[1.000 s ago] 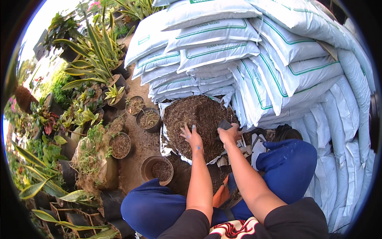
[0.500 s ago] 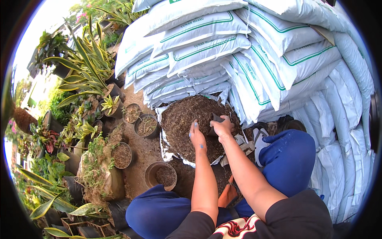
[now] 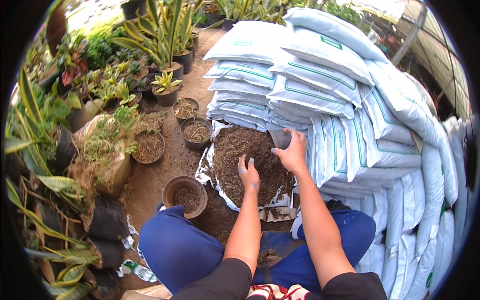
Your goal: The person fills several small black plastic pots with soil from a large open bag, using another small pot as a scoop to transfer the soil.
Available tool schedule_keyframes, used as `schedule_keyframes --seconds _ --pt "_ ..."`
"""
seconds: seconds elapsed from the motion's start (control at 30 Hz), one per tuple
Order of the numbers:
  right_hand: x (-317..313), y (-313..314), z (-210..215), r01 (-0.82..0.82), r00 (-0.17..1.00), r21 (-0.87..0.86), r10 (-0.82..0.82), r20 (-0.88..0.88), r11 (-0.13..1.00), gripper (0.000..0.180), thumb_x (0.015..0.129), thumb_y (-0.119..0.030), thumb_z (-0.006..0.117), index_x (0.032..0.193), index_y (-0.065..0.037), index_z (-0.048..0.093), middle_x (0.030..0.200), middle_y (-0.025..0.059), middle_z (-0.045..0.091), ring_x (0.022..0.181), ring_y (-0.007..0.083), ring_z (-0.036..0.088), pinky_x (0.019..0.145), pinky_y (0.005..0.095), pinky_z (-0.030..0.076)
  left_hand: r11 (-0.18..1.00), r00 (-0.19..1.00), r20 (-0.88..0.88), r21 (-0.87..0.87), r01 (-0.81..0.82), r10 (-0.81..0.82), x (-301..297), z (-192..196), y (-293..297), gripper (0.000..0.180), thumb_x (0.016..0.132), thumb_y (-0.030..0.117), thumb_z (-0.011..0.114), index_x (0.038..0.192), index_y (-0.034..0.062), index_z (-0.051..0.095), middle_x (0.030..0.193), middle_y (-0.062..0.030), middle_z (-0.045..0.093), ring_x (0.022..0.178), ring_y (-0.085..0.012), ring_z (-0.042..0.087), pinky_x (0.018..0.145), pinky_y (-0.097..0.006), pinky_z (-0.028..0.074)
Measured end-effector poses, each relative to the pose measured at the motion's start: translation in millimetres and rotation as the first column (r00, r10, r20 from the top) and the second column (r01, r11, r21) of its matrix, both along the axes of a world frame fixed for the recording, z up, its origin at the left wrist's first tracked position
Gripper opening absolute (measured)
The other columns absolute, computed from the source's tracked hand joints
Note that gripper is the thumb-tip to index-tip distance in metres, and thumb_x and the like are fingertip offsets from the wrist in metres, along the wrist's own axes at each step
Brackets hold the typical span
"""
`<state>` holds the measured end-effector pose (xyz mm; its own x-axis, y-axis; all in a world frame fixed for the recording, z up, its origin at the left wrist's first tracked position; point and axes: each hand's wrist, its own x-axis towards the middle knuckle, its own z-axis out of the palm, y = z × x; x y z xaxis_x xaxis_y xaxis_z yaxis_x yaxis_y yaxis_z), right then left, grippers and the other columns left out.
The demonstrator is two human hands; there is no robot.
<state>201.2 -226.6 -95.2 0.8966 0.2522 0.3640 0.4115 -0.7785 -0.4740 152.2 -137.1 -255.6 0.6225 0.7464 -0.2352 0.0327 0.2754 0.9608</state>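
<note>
My right hand [image 3: 294,152] grips a small dark plant pot [image 3: 280,139] by its wall, the pot tipped sideways with its mouth toward the left. Loose brown soil blurs in the air just left of the pot. Below and left of it, my left hand [image 3: 248,176] is held cupped, fingers apart, close over the heap of dark potting soil [image 3: 230,150]. Bluish smears mark the fingers and wrist of that hand. The heap lies on an opened white sack [image 3: 206,165] between my hands and the stacked bags.
White sacks with green lines [image 3: 320,95] are piled high behind and to the right. A wide brown pot [image 3: 170,192] with some soil stands by my left knee. Smaller pots [image 3: 195,132] and several leafy plants [image 3: 165,82] line the left side.
My right hand has lifted and tilted the pot toward the right edge of the heap, and soil now flies beside it. My left hand remains over the soil. The view has shifted.
</note>
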Motion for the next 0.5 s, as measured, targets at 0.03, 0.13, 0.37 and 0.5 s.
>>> schedule_keyframes --seconds 0.03,0.13,0.37,0.5 --pt "4 -2 9 -0.038 0.999 -0.057 0.037 -0.013 0.998 0.075 0.064 -0.018 0.089 0.131 -0.01 0.057 0.134 0.0211 0.051 0.128 0.0414 0.047 0.112 0.0485 0.039 0.997 0.999 0.03 -0.071 0.025 -0.023 0 7 -2 0.049 0.102 0.029 0.054 0.145 0.0038 0.054 0.155 -0.021 0.046 0.146 -0.0333 0.04 0.12 -0.04 0.029" --pt "-4 7 49 -0.214 0.977 -0.252 0.21 -0.044 0.944 0.075 0.066 -0.018 0.089 0.133 -0.012 0.057 0.142 0.0236 0.048 0.131 0.0433 0.047 0.111 0.0502 0.04 0.981 0.989 0.132 -0.172 0.087 -0.064 0 3 9 0.052 0.103 0.028 0.054 0.148 0.0042 0.05 0.154 -0.0176 0.048 0.143 -0.0304 0.044 0.118 -0.038 0.031" --pt "-17 17 91 -0.36 0.777 -0.793 0.628 0.037 0.492 0.08 0.071 -0.018 0.087 0.142 -0.009 0.052 0.153 0.0274 0.039 0.14 0.0437 0.043 0.116 0.0518 0.036 0.99 0.985 0.173 -0.14 0.028 -0.003 8 0 13 0.051 0.103 0.025 0.053 0.149 0.0035 0.049 0.153 -0.0153 0.049 0.141 -0.0284 0.047 0.118 -0.037 0.032" --pt "0 10 76 -0.402 0.75 -0.763 0.66 0.042 0.506 0.079 0.072 -0.015 0.085 0.144 -0.009 0.051 0.153 0.0271 0.04 0.141 0.0434 0.042 0.117 0.0525 0.035 0.987 0.989 -0.115 0.115 0.108 -0.095 -7 15 -1 0.052 0.101 0.027 0.057 0.15 0.0107 0.048 0.163 -0.015 0.038 0.156 -0.0333 0.022 0.125 -0.047 0.018"
